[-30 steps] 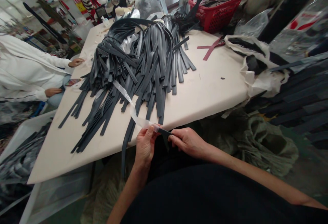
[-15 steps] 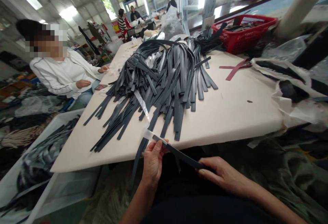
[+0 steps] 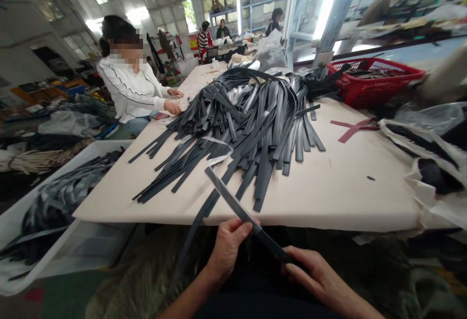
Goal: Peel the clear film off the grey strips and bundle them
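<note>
While a co-worker (image 3: 127,93) in a white jacket is across to the left, I hold a dark strip (image 3: 233,198) at the near edge of the tabletop (image 3: 350,192), my left fingers (image 3: 243,231) pinching its middle, my right fingers (image 3: 302,255) closed on its lower part. Its free end points toward a heap of similar strips (image 3: 270,119); a red basket (image 3: 365,90) stands behind, at right.

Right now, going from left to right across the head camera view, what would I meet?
White bin → co-worker's hands → wearer's left hand → wearer's right hand → maroon strips → off-white cloth.
</note>
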`<state>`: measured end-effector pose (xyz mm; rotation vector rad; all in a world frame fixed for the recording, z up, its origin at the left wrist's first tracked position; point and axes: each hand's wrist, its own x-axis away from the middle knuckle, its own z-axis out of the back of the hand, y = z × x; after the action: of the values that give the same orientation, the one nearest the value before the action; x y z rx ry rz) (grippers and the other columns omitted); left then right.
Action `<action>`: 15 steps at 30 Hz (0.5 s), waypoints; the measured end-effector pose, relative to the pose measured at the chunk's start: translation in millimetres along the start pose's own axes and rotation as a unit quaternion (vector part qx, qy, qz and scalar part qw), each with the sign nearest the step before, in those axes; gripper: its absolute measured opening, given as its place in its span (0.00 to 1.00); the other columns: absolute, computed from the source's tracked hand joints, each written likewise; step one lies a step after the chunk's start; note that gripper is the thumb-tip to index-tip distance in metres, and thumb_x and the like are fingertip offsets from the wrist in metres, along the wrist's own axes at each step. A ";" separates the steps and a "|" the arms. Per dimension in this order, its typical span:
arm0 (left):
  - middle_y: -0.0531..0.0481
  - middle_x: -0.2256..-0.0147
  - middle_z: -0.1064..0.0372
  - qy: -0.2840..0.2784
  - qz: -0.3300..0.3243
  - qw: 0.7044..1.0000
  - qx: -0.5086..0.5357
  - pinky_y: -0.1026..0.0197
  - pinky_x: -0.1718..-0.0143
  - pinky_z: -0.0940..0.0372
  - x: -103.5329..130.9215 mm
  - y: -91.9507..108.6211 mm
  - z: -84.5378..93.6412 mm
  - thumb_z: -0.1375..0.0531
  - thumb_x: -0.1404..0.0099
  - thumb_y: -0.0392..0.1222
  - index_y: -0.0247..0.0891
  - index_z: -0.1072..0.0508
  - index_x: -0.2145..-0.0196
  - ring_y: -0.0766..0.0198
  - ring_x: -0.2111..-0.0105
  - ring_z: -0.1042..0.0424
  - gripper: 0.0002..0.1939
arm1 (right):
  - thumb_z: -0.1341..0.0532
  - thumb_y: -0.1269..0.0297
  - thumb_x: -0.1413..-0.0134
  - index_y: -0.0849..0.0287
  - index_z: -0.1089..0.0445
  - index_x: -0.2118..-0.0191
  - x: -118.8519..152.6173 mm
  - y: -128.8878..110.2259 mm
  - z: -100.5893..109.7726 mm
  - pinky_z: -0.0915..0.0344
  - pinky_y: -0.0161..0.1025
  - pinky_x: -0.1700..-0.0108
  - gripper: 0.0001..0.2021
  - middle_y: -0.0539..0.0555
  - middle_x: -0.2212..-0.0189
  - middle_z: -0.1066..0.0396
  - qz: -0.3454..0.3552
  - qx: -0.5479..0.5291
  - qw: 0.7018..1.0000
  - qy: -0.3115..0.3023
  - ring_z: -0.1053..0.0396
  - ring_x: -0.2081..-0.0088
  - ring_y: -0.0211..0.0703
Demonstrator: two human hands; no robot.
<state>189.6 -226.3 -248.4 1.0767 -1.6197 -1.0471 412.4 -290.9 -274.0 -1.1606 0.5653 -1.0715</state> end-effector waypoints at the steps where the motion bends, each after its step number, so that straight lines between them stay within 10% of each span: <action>1: 0.44 0.64 0.20 0.010 -0.006 1.000 0.001 0.58 0.52 0.35 -1.2 -0.1 4.8 0.33 0.42 0.48 0.36 0.17 0.65 0.56 0.60 0.26 0.13 | 0.51 0.45 0.34 0.60 0.28 0.62 7.3 12.1 -0.8 0.34 0.35 0.66 0.24 0.54 0.70 0.28 -0.012 0.005 1.000 -0.005 0.31 0.69 0.41; 5: 0.44 0.62 0.20 -0.050 0.006 0.998 -0.033 0.55 0.50 0.36 3.2 -4.7 4.2 0.34 0.40 0.48 0.36 0.17 0.62 0.53 0.58 0.26 0.14 | 0.55 0.40 0.35 0.60 0.29 0.67 17.7 33.2 -3.7 0.36 0.33 0.70 0.30 0.54 0.74 0.30 -0.036 0.023 0.999 -0.001 0.33 0.73 0.39; 10: 0.45 0.64 0.21 -0.157 -0.045 0.982 -0.092 0.57 0.56 0.34 15.1 2.7 -12.5 0.35 0.39 0.47 0.37 0.17 0.62 0.55 0.62 0.26 0.12 | 0.52 0.46 0.33 0.60 0.30 0.68 -16.8 -16.4 -0.4 0.37 0.34 0.67 0.25 0.52 0.73 0.31 0.038 0.048 0.998 0.029 0.33 0.71 0.40; 15: 0.44 0.53 0.24 -0.041 -0.187 0.971 -0.142 0.56 0.50 0.34 28.6 62.0 38.0 0.36 0.37 0.45 0.42 0.17 0.61 0.54 0.54 0.26 0.09 | 0.50 0.53 0.31 0.58 0.29 0.61 -53.1 -66.4 -0.9 0.37 0.33 0.65 0.18 0.51 0.71 0.29 0.132 0.040 0.989 -0.054 0.32 0.69 0.38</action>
<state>135.2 -231.0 -192.4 1.1776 -1.3019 -1.5404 364.1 -245.1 -221.0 -1.0340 0.5677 -0.7918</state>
